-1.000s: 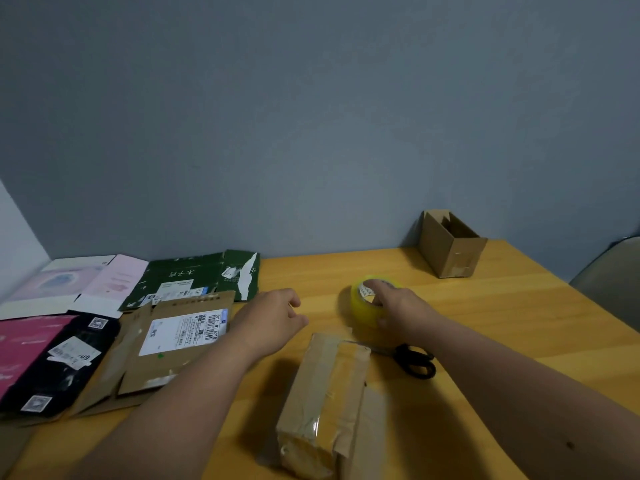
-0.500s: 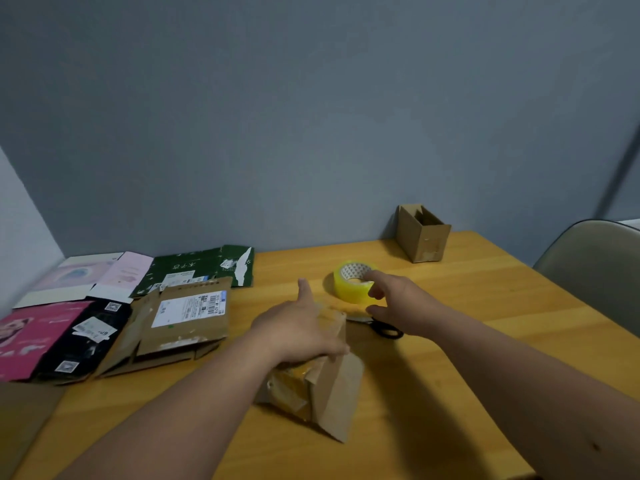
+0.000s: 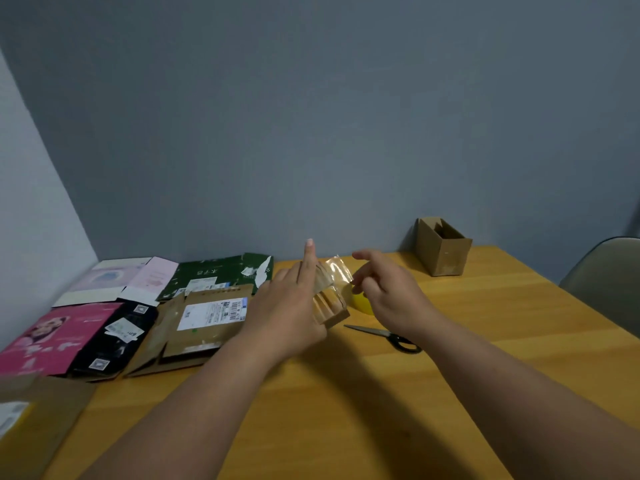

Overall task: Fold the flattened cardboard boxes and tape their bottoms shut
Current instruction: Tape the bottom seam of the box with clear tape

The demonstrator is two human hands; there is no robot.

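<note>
My left hand (image 3: 287, 313) holds a small brown cardboard box (image 3: 329, 303) up off the wooden table (image 3: 346, 410), index finger pointing straight up. A loose flap of clear tape (image 3: 337, 271) sticks out from the top of the box. My right hand (image 3: 388, 292) hovers just right of it with relaxed fingers close to the flap, holding nothing I can see. The yellow tape roll (image 3: 362, 303) lies on the table, mostly hidden behind my right hand. Black-handled scissors (image 3: 391, 336) lie below it.
Flattened boxes cover the left side: a brown one with a shipping label (image 3: 204, 317), a green one (image 3: 218, 275), a black one (image 3: 114, 337), a pink one (image 3: 55, 337). A folded open box (image 3: 443, 247) stands back right. A chair (image 3: 606, 282) is beyond the right edge.
My left hand reached the small box, grasped it and lifted it off the table. My right hand let go of the tape roll and moved up beside the box.
</note>
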